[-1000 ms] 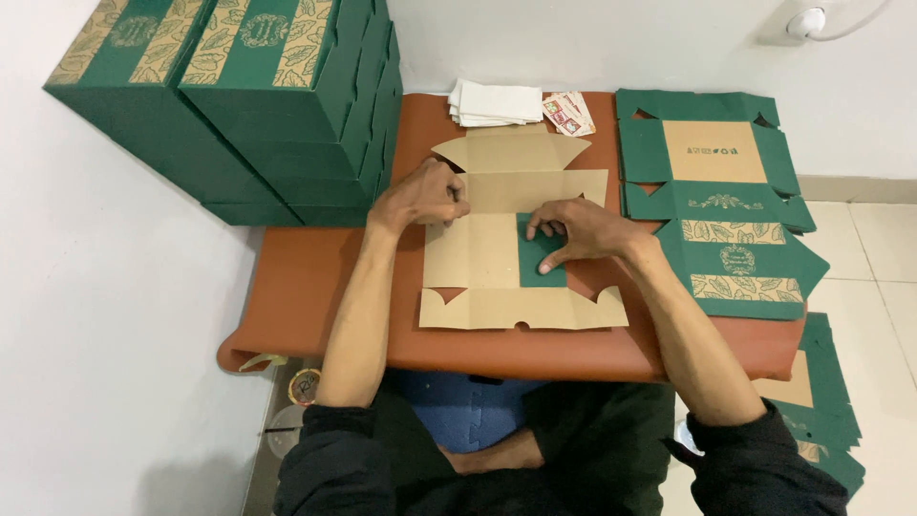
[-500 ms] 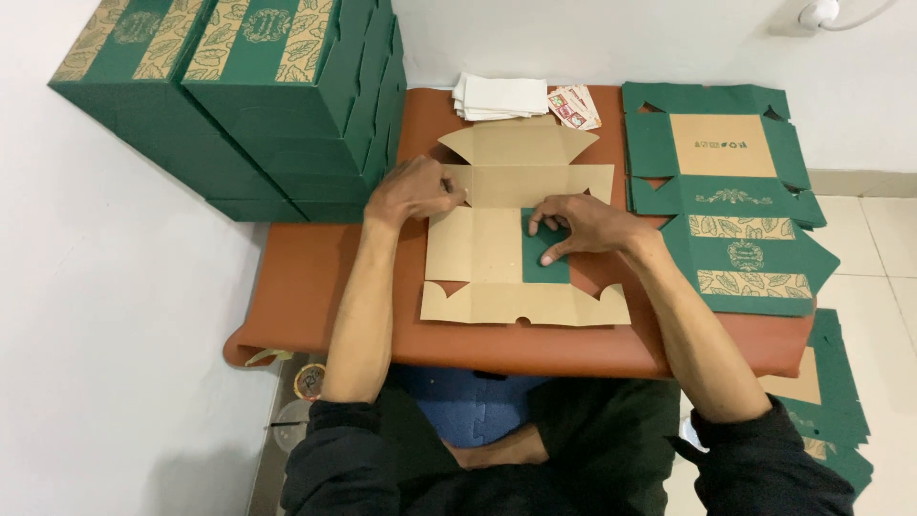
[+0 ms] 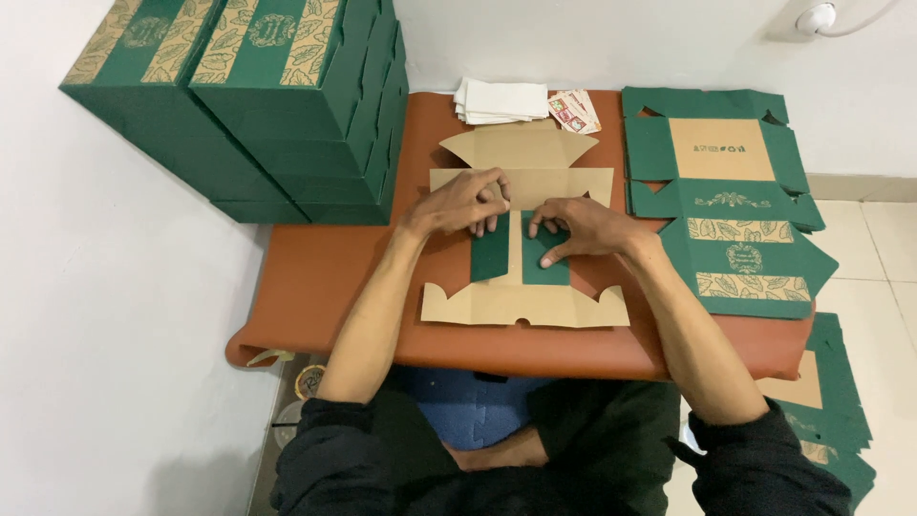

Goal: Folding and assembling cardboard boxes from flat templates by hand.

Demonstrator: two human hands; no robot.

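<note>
A flat box blank, brown kraft inside and green outside, lies in the middle of the orange-brown table. Its two side flaps are folded inward, showing green faces. My left hand presses the left green flap down near its top. My right hand presses the right green flap, fingers spread over it. Both hands sit close together at the blank's centre.
Stacks of finished green boxes with gold leaf print stand at the table's back left. A pile of unfolded green blanks lies at the right, more on the floor. White papers and a small printed packet lie at the back.
My left hand moved right from the blank's left edge, folding the left flap inward so its green side shows. My right hand stayed on the right flap.
</note>
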